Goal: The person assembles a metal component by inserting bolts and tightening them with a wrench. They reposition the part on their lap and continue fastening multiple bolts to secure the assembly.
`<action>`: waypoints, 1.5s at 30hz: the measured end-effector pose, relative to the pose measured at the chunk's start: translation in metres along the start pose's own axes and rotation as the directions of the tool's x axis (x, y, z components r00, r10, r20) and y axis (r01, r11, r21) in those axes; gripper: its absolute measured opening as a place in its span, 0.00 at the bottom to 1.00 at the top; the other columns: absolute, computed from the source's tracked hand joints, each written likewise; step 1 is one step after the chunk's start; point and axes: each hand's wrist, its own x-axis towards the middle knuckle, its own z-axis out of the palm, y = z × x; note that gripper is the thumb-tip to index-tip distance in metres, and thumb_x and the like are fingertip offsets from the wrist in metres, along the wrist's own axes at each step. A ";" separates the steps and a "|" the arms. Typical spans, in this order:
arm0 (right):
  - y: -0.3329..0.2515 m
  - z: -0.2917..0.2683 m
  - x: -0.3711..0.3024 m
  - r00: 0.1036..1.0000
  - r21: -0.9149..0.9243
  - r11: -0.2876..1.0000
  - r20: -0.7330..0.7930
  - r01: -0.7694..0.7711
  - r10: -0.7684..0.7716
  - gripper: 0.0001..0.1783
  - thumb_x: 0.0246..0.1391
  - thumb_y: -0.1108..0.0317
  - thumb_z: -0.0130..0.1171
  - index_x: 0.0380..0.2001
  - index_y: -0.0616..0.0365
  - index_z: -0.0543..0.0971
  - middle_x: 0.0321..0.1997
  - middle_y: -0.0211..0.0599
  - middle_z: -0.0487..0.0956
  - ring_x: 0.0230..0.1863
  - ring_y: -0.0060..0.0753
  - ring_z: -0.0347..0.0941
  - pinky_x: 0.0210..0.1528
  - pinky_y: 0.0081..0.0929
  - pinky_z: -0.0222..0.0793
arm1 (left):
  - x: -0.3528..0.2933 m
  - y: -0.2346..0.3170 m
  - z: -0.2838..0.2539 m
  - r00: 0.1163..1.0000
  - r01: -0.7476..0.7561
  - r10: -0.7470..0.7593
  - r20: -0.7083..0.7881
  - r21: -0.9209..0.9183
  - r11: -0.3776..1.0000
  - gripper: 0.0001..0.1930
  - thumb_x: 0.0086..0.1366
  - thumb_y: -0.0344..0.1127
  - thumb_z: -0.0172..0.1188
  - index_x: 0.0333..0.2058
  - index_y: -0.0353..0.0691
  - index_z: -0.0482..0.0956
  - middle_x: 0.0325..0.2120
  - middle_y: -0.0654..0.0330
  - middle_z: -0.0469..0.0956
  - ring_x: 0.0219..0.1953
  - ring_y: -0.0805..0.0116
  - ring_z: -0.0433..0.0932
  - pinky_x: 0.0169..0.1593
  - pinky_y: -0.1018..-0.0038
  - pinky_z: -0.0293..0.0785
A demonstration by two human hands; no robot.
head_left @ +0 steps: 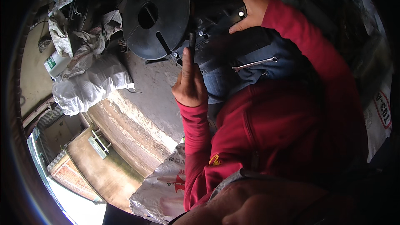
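Observation:
A black machine part with a large round disc (pixel 168 14) is in front of me; the disc has a round central hole and a slot. From its right side extends a black housing (pixel 218 10) with bright bolts. My right hand (pixel 252 6) wraps round the housing's outer end, thumb below and fingers above. Close to the disc's lower right edge, my left hand (pixel 191 85) has its index finger stretched along a dark rod (pixel 192 43) with a thread-like tip, other fingers curled. The rod's lower end is hidden by that hand. A combination wrench (pixel 255 64) lies across my blue trouser leg.
White woven sacks (pixel 93 83) and crumpled sheeting lie to the left, beside a white container (pixel 56 64) with a green label. Grey concrete floor (pixel 150 83) stretches below the machine. A printed sack (pixel 162 187) is near my left elbow, another sack (pixel 378 116) at far right.

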 end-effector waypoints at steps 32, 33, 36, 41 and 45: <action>-0.003 0.004 -0.004 1.000 -0.032 0.999 0.021 0.006 -0.006 0.56 0.21 0.54 0.83 0.57 0.59 0.66 0.53 0.50 0.71 0.55 0.56 0.69 0.59 0.44 0.65 | 0.002 -0.008 0.000 0.991 -0.015 0.012 -0.130 -0.026 1.000 0.26 0.64 0.24 0.58 0.61 0.48 0.73 0.36 0.47 0.83 0.13 0.75 0.68 0.22 0.75 0.72; 0.000 0.002 -0.001 1.000 -0.037 0.999 0.017 0.017 -0.017 0.56 0.21 0.54 0.83 0.57 0.59 0.66 0.53 0.50 0.71 0.55 0.56 0.69 0.59 0.44 0.65 | -0.001 -0.010 0.004 0.996 0.076 -0.079 0.050 0.063 0.995 0.26 0.63 0.24 0.58 0.61 0.48 0.73 0.36 0.47 0.83 0.13 0.75 0.69 0.23 0.75 0.73; -0.002 0.000 -0.001 0.999 -0.020 0.999 0.018 0.032 -0.032 0.56 0.21 0.55 0.83 0.57 0.59 0.66 0.53 0.50 0.71 0.55 0.56 0.69 0.59 0.44 0.65 | -0.004 -0.011 -0.010 0.973 0.053 -0.077 0.218 0.113 0.992 0.27 0.63 0.23 0.58 0.61 0.46 0.73 0.35 0.47 0.83 0.14 0.75 0.71 0.23 0.73 0.73; -0.001 0.003 -0.002 0.999 -0.050 0.999 0.046 -0.006 0.009 0.56 0.21 0.54 0.83 0.57 0.59 0.66 0.54 0.50 0.71 0.56 0.56 0.68 0.60 0.43 0.65 | 0.003 -0.002 -0.003 0.997 0.074 -0.075 0.023 0.045 0.996 0.27 0.64 0.27 0.59 0.62 0.51 0.71 0.30 0.47 0.83 0.14 0.69 0.74 0.23 0.73 0.72; -0.001 0.001 -0.002 0.999 -0.067 0.996 0.011 0.050 -0.050 0.56 0.22 0.54 0.83 0.57 0.59 0.66 0.54 0.50 0.71 0.55 0.56 0.69 0.60 0.43 0.65 | 0.007 -0.009 -0.001 0.982 0.043 -0.067 0.175 0.138 0.990 0.28 0.63 0.27 0.61 0.62 0.55 0.72 0.26 0.50 0.82 0.12 0.68 0.70 0.22 0.71 0.70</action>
